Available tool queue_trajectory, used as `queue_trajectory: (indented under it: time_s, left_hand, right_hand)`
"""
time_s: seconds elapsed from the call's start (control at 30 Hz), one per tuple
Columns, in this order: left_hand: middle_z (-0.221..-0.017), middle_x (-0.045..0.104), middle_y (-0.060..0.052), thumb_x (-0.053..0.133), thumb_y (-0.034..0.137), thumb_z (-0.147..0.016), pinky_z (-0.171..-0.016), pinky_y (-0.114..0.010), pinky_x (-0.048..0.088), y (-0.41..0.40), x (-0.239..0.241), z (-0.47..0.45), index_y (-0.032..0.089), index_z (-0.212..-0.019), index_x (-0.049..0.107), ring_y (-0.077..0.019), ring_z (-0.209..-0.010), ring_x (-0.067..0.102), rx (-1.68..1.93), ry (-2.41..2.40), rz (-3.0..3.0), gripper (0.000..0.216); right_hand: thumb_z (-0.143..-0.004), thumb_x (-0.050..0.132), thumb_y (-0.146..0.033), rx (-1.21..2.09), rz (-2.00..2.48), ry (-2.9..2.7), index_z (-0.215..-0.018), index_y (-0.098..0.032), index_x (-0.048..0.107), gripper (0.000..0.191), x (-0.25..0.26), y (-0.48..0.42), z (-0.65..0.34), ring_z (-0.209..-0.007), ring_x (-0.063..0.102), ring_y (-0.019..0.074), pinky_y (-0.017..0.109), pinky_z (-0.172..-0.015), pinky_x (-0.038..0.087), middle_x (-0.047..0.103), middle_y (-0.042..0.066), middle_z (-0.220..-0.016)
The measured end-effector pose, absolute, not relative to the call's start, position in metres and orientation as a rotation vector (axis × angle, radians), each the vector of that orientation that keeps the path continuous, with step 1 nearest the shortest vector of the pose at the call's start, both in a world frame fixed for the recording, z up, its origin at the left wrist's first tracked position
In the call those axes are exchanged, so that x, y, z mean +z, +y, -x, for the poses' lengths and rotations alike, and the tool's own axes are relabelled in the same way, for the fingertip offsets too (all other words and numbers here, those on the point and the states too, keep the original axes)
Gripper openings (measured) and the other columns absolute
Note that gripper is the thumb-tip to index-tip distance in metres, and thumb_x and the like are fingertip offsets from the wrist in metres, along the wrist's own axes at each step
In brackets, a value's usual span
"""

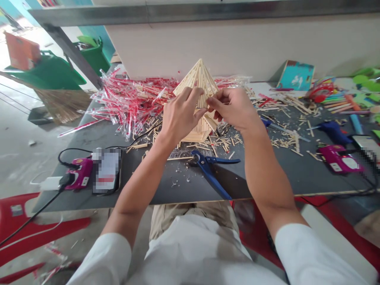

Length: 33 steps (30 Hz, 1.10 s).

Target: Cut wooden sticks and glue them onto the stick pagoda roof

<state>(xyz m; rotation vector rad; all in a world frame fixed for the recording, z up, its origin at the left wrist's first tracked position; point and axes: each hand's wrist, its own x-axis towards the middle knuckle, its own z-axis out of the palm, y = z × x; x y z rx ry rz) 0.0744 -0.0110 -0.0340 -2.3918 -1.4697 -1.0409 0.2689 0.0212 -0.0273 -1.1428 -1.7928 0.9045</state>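
Observation:
A pyramid built of thin wooden sticks (199, 77) stands on the dark table (148, 186), its base resting among stick offcuts. My left hand (179, 116) curls around the pyramid's front left face, fingers closed on it. My right hand (233, 107) pinches the front right side, fingertips meeting the left hand's at the sticks. Blue-handled cutters (209, 166) lie on the table just in front of the pyramid, between my forearms.
A heap of red-and-clear plastic wrappers (130, 99) lies at the back left. A pink device (78, 176) and a phone (107, 170) sit front left with cables. At the right lie a blue glue gun (334, 130), another pink device (338, 158) and scattered sticks (289, 140).

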Motion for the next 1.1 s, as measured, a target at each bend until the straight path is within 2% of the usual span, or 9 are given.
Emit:
queue_trajectory:
  time_s: [0.2,0.5,0.83,1.1]
  left_hand:
    - [-0.123,0.07,-0.008,0.065,0.043,-0.097,-0.083,-0.035,0.055,-0.0142,-0.0319,-0.0749,0.027,-0.132,0.06,-0.0242,-0.105,0.068,-1.054,-1.453,2.372,0.038]
    - [-0.122,0.07,-0.009,0.066,0.045,-0.097,-0.085,-0.036,0.055,-0.0138,-0.0333,-0.0752,0.028,-0.133,0.061,-0.0248,-0.105,0.069,-1.057,-1.462,2.367,0.041]
    - [-0.12,0.071,-0.009,0.065,0.046,-0.097,-0.087,-0.037,0.055,-0.0131,-0.0343,-0.0755,0.028,-0.136,0.059,-0.0252,-0.105,0.069,-1.069,-1.457,2.374,0.044]
    - [-0.123,0.069,-0.009,0.067,0.041,-0.096,-0.09,-0.038,0.055,-0.0125,-0.0349,-0.0761,0.027,-0.133,0.06,-0.0254,-0.107,0.068,-1.079,-1.474,2.386,0.04]
  right_hand:
    - [-0.089,0.076,-0.058,0.945,1.131,-1.758,-0.079,-0.022,0.065,0.039,-0.0263,0.0208,-0.2673,-0.052,0.059,0.0126,0.028,-0.045,0.044,0.07,0.004,-0.073]
    - [-0.08,0.075,-0.073,0.976,1.107,-1.748,-0.078,-0.023,0.062,0.052,-0.0255,0.0207,-0.2674,-0.053,0.058,0.0131,0.029,-0.046,0.046,0.069,0.004,-0.074]
    - [-0.081,0.075,-0.074,0.94,1.13,-1.772,-0.078,-0.024,0.059,0.052,-0.0234,0.0193,-0.267,-0.054,0.058,0.0135,0.029,-0.046,0.047,0.068,0.003,-0.073]
    - [-0.084,0.077,-0.067,0.948,1.139,-1.763,-0.078,-0.023,0.059,0.047,-0.0232,0.0192,-0.2665,-0.053,0.059,0.0138,0.029,-0.045,0.044,0.068,0.004,-0.072]
